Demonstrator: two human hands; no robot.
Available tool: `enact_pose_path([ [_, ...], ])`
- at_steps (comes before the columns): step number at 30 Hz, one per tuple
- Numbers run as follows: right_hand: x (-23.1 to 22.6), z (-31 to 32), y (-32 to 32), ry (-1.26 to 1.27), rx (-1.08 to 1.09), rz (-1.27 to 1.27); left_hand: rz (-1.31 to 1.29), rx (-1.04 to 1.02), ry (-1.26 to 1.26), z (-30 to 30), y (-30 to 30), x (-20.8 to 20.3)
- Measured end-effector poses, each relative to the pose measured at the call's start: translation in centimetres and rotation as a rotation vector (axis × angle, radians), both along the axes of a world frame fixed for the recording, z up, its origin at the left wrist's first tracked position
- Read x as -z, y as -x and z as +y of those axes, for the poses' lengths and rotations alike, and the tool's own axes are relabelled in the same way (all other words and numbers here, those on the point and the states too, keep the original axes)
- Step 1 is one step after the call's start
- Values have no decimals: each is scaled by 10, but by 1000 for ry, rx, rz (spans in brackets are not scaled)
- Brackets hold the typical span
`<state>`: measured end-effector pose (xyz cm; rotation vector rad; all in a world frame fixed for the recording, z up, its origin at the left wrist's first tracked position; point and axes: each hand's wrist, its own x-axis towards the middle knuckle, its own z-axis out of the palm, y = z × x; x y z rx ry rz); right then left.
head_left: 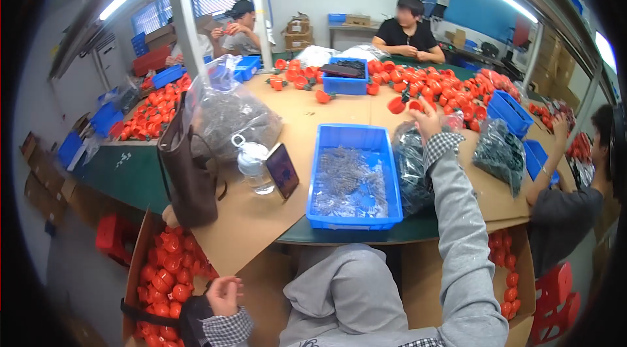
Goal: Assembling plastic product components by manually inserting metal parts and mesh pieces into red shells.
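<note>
My right hand reaches far across the table to the edge of a pile of orange-red plastic cups with dark green parts. Its fingers are pinched at an orange plastic cup, which they partly cover. My left hand is low at the left, loosely curled with fingers somewhat apart and nothing visible in it. Beside it stands a cardboard box full of orange-red cups. Before me on the table is a blue bin with small clear and greyish pieces.
Dark bags of parts lie right of the bin. To its left are a propped phone, a clear bottle, a brown handbag and a large clear bag. A smaller blue bin stands farther back. Other people sit around the table.
</note>
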<state>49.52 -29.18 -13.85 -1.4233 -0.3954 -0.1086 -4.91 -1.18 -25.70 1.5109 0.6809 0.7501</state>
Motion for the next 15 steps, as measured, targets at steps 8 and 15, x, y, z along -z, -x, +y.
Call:
enact_pose_path([
  [8, 5, 90, 183, 765, -402, -634, 646, -461, -732, 99, 90, 26],
  [15, 32, 96, 181, 1175, -568, -528, 1098, -653, -486, 114, 88, 66],
])
